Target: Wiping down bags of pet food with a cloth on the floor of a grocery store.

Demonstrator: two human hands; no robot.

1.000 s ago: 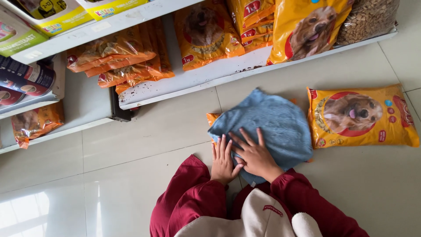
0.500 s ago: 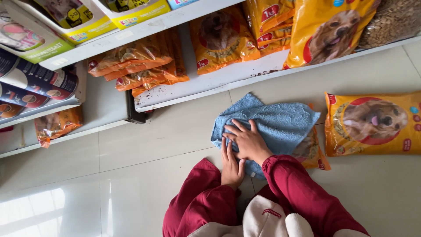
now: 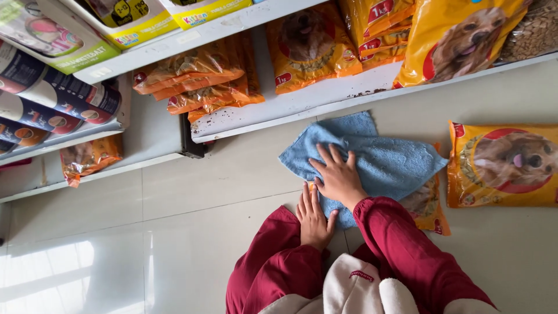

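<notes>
View: we look straight down from a head camera at two bare hands in dark red sleeves, low over a pale tiled floor [image 3: 174, 221].

Right hand: our right hand [image 3: 339, 177] lies flat, palm down, fingers spread wide, pressed on a blue terry cloth [image 3: 386, 163]. It grips nothing.

Left hand: our left hand [image 3: 314, 220] rests just below and to the left of the right one, fingers straight and close together, pointing away from us. The fingertips reach the near edge of the cloth; the palm seems to lie on the floor, though we cannot tell for sure. It holds nothing.

Cloth: it spreads out beyond and to the right of the right hand, rumpled, covering most of an orange pet food bag [image 3: 429, 203] that lies flat on the floor. Only the bag's lower right corner shows, right of the right sleeve.

Farther right: a second orange dog food bag [image 3: 504, 164], with a dog pictured on it, lies flat on the floor, just apart from the cloth.

Beyond the hands: a low white shelf [image 3: 302, 104] runs across, dusted with dark crumbs, carrying more orange bags [image 3: 314, 49].

Far left of the hands: stacked dark tins [image 3: 52, 104] on their sides, boxes above them.
</notes>
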